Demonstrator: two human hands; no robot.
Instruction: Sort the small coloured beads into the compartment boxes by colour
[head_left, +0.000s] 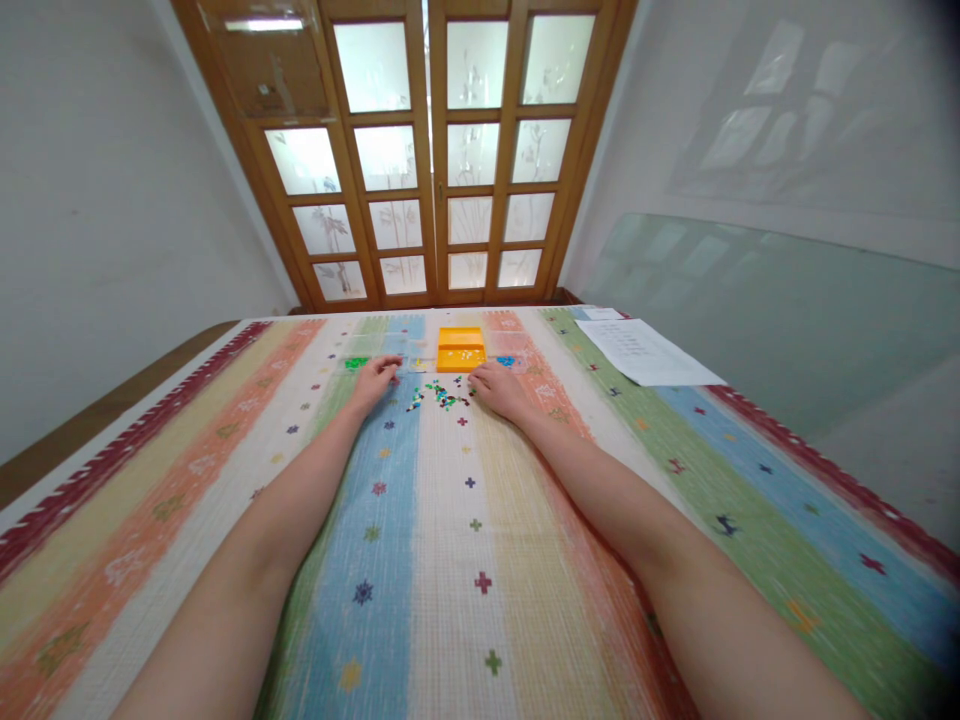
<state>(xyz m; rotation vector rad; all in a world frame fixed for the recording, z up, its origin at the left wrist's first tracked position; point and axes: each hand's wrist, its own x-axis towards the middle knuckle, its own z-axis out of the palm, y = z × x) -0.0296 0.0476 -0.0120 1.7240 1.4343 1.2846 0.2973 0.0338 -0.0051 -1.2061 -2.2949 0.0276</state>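
Both my arms stretch far out over a striped cloth (442, 540). My left hand (374, 379) lies palm down with its fingers curled, touching the cloth beside a small green patch of beads (356, 363). My right hand (496, 386) rests at the right edge of a scatter of tiny coloured beads (442, 395), fingers bent toward them; whether it pinches a bead is too small to tell. Just beyond the beads stands an orange tray (460, 350). A few blue beads (506, 361) lie to its right.
A white printed sheet (645, 352) lies at the far right of the cloth. Wooden glazed doors (435, 150) stand behind the table. A glass pane (787, 300) leans on the right wall. The cloth's left edge (112, 460) drops toward the floor.
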